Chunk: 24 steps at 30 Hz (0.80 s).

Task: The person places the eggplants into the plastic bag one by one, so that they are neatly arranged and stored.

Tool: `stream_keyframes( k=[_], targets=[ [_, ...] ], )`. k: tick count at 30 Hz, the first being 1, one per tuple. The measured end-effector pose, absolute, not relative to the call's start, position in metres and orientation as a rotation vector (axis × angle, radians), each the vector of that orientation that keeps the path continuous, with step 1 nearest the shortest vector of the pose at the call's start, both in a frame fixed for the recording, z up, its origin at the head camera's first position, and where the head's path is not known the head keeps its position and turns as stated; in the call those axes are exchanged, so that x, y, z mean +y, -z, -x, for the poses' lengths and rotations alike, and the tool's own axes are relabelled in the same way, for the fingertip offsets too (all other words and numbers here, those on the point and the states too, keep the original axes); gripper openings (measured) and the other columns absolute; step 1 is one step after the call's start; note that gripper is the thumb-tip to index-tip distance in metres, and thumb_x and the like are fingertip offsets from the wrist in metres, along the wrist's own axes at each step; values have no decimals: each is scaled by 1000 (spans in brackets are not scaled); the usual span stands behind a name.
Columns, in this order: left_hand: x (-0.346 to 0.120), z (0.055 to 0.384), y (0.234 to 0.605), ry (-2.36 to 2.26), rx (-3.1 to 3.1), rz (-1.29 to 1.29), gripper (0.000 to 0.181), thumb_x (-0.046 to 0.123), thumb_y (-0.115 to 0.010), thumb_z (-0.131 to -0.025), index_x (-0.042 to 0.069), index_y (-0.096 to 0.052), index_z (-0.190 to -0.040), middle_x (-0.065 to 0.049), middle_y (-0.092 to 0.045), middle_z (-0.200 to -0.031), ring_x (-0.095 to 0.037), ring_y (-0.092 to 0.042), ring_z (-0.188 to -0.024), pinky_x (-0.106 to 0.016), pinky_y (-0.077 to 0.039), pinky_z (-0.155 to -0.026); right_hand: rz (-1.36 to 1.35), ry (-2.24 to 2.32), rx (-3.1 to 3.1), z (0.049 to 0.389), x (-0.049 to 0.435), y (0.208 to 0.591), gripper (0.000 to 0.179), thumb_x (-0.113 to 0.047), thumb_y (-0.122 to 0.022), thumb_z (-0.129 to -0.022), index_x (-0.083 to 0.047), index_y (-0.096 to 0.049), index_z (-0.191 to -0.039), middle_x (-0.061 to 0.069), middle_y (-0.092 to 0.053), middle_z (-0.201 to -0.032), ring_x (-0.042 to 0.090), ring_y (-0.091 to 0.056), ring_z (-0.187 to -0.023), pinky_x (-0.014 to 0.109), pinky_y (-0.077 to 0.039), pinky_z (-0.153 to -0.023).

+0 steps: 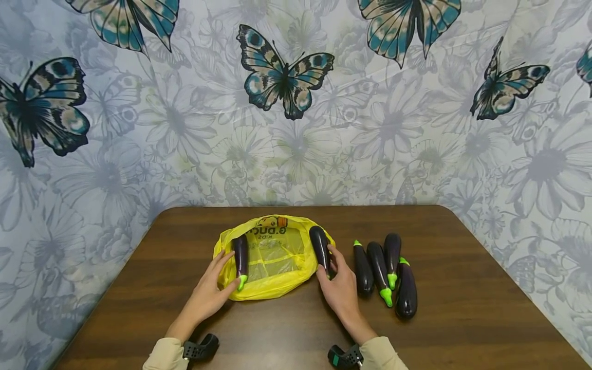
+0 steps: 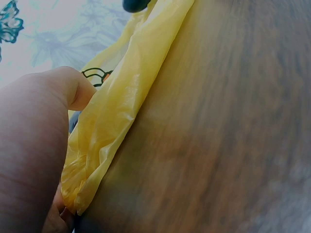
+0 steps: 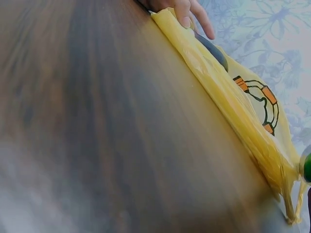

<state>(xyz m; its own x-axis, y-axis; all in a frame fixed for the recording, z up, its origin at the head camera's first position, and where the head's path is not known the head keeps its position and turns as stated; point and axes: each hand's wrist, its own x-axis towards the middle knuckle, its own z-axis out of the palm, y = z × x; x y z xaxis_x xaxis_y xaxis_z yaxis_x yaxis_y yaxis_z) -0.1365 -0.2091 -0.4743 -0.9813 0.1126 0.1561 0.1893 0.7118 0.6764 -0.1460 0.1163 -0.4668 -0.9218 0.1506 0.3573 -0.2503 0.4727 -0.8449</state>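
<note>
A yellow plastic bag (image 1: 277, 290) lies with its mouth spread open on the table. Over the bag's left rim, my left hand (image 1: 211, 289) holds an eggplant (image 1: 241, 257) that lies inside, its green stem end toward me. My left thumb (image 2: 77, 90) bends over the rim in the left wrist view. At the right rim, my right hand (image 1: 339, 288) grips another eggplant (image 1: 319, 244), whose dark rounded end points away from me. Part of its lower half is covered by the fingers. A green stem end (image 3: 306, 167) shows at the edge of the right wrist view.
Several eggplants (image 1: 379, 262) lie close together on the table, right of my right hand. The brown wooden table (image 1: 462, 308) has rounded far corners. Behind it hangs a butterfly-printed cloth (image 1: 296, 144). Each wrist wears a black strap (image 1: 201, 348).
</note>
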Motion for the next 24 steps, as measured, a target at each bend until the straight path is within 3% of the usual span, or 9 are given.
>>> stream_keyframes(
  k=[11, 24],
  targets=[
    [-210, 138, 475, 1121, -2808, 249, 71, 37, -69, -99, 17, -38, -159, -19, -17, -171, -52, -31, -149, -77, -36, -107, -133, -1413, -2316, 148, 107, 465, 53, -8, -72, -92, -6, -58, -143, 18, -69, -131, 31, -69, -117, 46, -57, -98],
    [-209, 135, 475, 1110, -2803, 252, 69, 33, -69, -98, 15, -40, -158, -20, -20, -170, -52, -32, -148, -76, -37, -106, -148, -1497, -2319, 145, 94, 465, 53, -9, -71, -92, -9, -59, -144, 17, -66, -136, 30, -70, -117, 42, -57, -98]
  ],
)
